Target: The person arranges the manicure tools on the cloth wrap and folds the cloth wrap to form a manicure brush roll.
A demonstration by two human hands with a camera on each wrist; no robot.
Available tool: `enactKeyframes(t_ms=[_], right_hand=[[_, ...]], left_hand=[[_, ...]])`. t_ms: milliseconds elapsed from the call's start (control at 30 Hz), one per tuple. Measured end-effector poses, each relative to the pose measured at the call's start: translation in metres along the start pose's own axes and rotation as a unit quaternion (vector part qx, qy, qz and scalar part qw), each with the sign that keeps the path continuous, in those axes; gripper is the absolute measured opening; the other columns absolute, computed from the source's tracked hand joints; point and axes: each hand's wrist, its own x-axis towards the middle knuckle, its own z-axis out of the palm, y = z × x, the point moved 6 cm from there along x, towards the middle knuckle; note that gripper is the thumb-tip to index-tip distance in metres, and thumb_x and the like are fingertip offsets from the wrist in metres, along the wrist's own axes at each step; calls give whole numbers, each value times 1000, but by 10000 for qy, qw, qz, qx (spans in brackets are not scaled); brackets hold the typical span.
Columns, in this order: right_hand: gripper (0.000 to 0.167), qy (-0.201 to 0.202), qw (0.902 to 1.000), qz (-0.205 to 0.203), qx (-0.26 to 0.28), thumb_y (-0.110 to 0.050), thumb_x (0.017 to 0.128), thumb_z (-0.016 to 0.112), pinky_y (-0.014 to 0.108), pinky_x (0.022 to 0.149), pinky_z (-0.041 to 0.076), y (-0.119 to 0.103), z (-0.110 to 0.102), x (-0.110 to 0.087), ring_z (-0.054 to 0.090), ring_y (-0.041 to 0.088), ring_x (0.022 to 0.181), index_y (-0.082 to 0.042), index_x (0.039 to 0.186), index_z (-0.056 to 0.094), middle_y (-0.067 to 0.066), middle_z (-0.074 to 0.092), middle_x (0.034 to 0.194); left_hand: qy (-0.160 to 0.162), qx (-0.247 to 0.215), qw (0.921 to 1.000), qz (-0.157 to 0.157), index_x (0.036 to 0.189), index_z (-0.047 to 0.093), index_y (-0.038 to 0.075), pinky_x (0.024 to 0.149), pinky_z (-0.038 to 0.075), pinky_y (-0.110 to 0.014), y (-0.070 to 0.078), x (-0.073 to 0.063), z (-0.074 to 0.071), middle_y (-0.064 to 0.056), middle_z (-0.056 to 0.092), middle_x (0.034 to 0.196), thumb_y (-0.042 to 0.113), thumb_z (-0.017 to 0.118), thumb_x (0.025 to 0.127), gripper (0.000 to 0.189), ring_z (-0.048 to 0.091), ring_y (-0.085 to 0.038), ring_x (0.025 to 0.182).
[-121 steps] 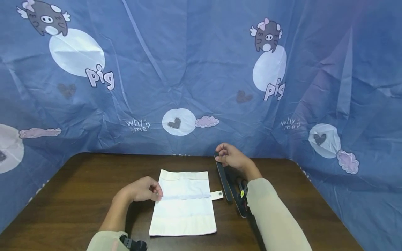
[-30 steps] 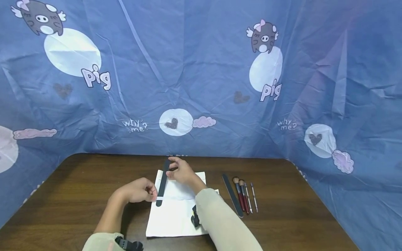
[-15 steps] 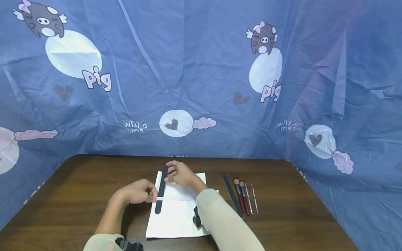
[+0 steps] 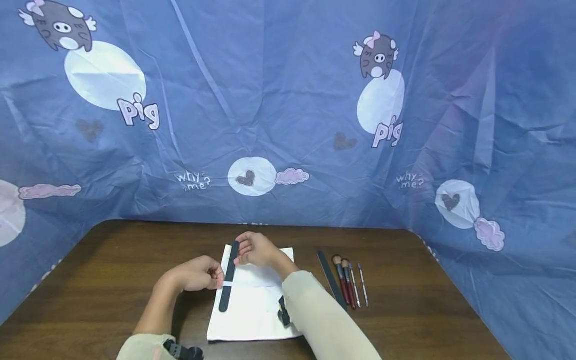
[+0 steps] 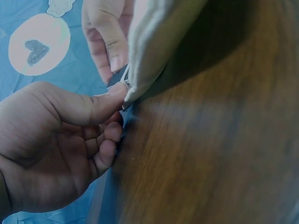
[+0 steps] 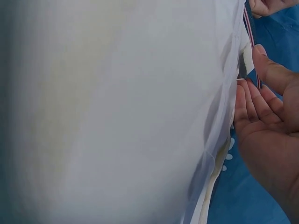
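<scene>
A white cloth roll (image 4: 252, 315) lies spread on the table, with a narrow white elastic band (image 4: 228, 284) across its middle. At the cloth's left edge, my left hand (image 4: 198, 274) pinches the band between thumb and finger; the left wrist view shows the thumb (image 5: 100, 105) pressed there. A long black nail file (image 4: 225, 300) runs under the band, its near end showing below it. My right hand (image 4: 258, 250) holds the file's far end by its edges. In the right wrist view the file's pink-striped edge (image 6: 249, 30) passes between thumb and fingers.
Right of the cloth lies a second black nail file (image 4: 330, 277), beside two red-handled makeup brushes (image 4: 346, 285) and two thin white-handled tools (image 4: 362, 285). A blue printed curtain (image 4: 288, 100) hangs behind the brown table (image 4: 135, 250).
My right hand has brought a nail file from the right side onto the cloth, then slid it toward me under the band. The left hand stays at the cloth's left edge.
</scene>
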Motion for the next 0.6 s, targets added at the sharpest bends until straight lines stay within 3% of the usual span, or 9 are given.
enactKeyframes(t_ms=[167, 600], right_hand=[[52, -60, 9999, -74, -101, 9, 80, 81, 28, 87, 53, -1, 1, -3, 63, 18, 93, 6, 126, 58, 9, 64, 103], [48, -181, 9990, -126, -386, 4, 80, 84, 26, 90, 51, 1, 0, -2, 63, 17, 97, 2, 122, 62, 6, 66, 103]], left_hand=[[29, -23, 9999, -111, 82, 66, 5, 63, 39, -33, 0, -1, 1, -1, 54, 73, -2, 70, 88, 10, 49, -17, 69], [55, 10, 10000, -60, 82, 65, 5, 63, 39, -33, 2, -1, 0, -1, 54, 73, -3, 69, 88, 10, 49, -17, 69]])
